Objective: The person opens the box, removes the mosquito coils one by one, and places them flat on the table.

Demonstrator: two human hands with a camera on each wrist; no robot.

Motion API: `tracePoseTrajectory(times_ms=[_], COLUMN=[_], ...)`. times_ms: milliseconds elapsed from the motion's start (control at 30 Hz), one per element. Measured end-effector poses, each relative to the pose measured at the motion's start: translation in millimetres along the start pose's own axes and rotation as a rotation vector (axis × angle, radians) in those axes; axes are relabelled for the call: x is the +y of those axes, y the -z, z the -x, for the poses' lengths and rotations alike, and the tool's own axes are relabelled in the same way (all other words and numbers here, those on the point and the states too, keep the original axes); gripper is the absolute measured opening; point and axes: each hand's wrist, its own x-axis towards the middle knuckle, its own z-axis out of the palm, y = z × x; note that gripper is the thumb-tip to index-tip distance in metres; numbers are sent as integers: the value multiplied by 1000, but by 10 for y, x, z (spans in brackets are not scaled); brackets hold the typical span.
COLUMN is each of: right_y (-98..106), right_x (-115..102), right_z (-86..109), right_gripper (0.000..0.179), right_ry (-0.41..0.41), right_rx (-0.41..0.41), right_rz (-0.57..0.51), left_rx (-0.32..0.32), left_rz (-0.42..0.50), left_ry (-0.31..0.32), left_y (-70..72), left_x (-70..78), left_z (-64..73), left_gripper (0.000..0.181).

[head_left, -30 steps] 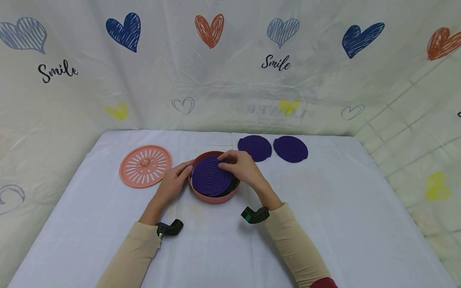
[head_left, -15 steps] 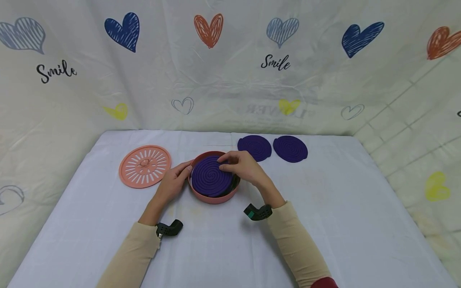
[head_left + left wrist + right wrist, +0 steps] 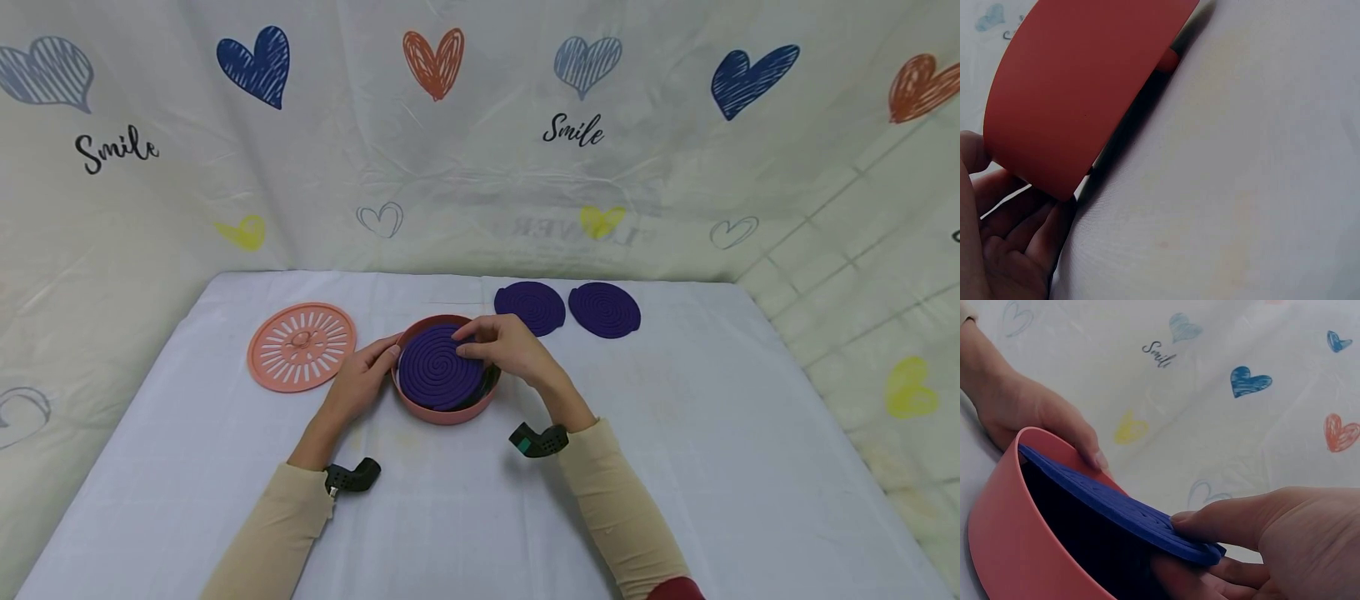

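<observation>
A purple mosquito coil (image 3: 437, 368) lies tilted in the mouth of a round coral mosquito coil box (image 3: 442, 417). My right hand (image 3: 512, 350) pinches the coil's raised right edge; in the right wrist view the thumb (image 3: 1194, 519) is on top and fingers are underneath. On the box's left side, my left hand (image 3: 362, 379) grips the wall, its thumb at the rim. The left wrist view has the box's outer wall (image 3: 1079, 94) with fingers curled against its lower edge. Dark shade hides the box's inside.
Left of the box lies a slotted coral lid (image 3: 302, 372) with a small central knob. Two more purple coils, a nearer one (image 3: 534, 304) and a farther-right one (image 3: 606, 310), lie near the back edge of the white-covered table (image 3: 450, 533).
My right wrist has shifted slightly right, still pinching the coil. The left hand and the box stay in place.
</observation>
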Motion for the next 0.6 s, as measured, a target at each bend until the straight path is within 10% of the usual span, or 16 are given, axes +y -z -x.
tracePoseTrajectory(times_ms=[600], right_y=[-9], right_x=[13], right_z=[-5], right_gripper=[20], right_ry=[-28], right_rx=[-24], right_rz=[-15], left_rx=[0], left_rz=[2], left_ry=[-6], left_y=[-13], left_x=[-29], left_z=[-13], left_gripper=[45])
